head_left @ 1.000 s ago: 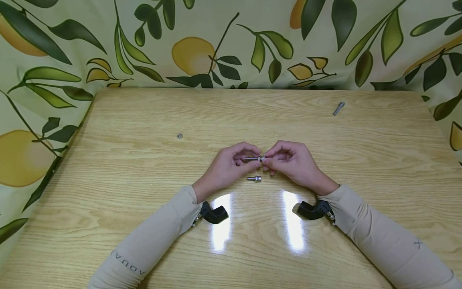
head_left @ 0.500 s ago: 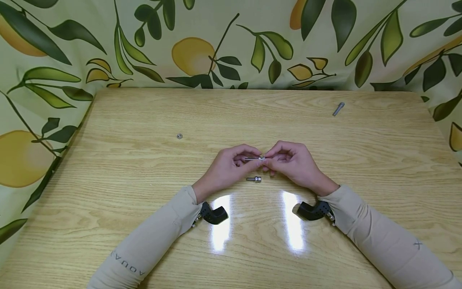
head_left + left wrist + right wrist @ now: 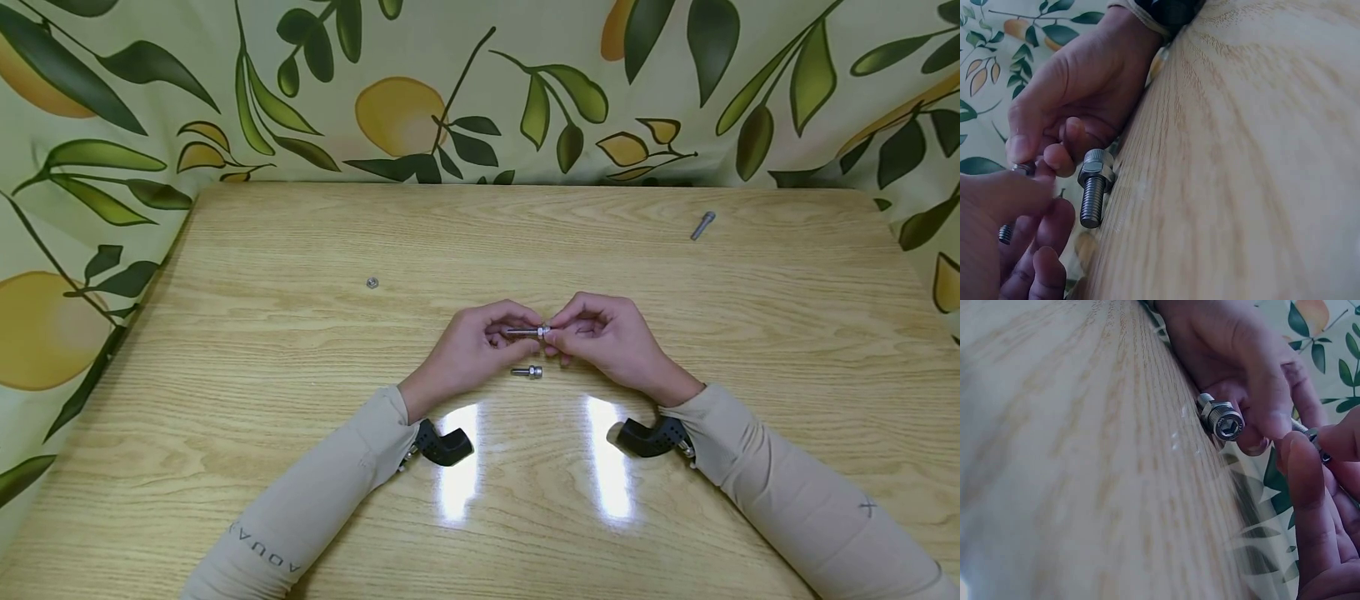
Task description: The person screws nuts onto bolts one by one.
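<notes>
In the head view my right hand [image 3: 607, 337] pinches the head end of a socket-head bolt [image 3: 521, 332], which lies level with its threaded shank pointing left. A hex nut [image 3: 541, 332] sits on that bolt close to its head. Thumb and forefinger of my left hand [image 3: 483, 342] are curled about the nut, one on either side. The left thumb [image 3: 1016, 194] is blurred in the left wrist view and hides most of the bolt. Just below the hands, a second socket-head bolt [image 3: 527, 372] lies on the table with a nut against its head.
A loose nut [image 3: 372, 283] lies to the left on the wooden table [image 3: 300, 350]. Towards the far right corner is another bolt [image 3: 702, 226]. Patterned cloth [image 3: 525, 92] hangs along the back and sides. Each wrist carries a black camera mount [image 3: 446, 446].
My left thumb and forefinger shift slightly about the nut, covering more of it half a second ago and less now. Right hand and loose parts stay put.
</notes>
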Motion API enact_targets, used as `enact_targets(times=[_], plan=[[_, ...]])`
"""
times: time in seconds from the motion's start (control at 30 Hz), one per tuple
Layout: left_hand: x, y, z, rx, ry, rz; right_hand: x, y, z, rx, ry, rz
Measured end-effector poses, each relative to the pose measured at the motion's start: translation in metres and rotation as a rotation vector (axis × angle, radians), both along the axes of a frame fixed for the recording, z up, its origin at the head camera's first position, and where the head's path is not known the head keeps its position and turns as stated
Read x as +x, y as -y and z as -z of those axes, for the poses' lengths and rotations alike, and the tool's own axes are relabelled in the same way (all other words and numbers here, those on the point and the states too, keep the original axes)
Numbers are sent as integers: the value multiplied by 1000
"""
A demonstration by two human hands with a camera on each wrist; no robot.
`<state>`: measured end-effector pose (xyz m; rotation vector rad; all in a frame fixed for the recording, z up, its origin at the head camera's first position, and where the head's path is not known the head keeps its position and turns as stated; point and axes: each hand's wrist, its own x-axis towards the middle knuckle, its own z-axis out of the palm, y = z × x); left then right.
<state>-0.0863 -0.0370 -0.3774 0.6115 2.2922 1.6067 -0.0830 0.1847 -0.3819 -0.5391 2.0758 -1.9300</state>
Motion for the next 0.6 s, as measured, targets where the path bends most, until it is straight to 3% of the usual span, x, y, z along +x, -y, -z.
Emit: enact_targets(times=[0.37,0.6], plan=[[1,0,0,-7,-3,-25,0,0,0,20,15,-2],[1,0,1,72,5,-45,0,0,0,33,17,2]])
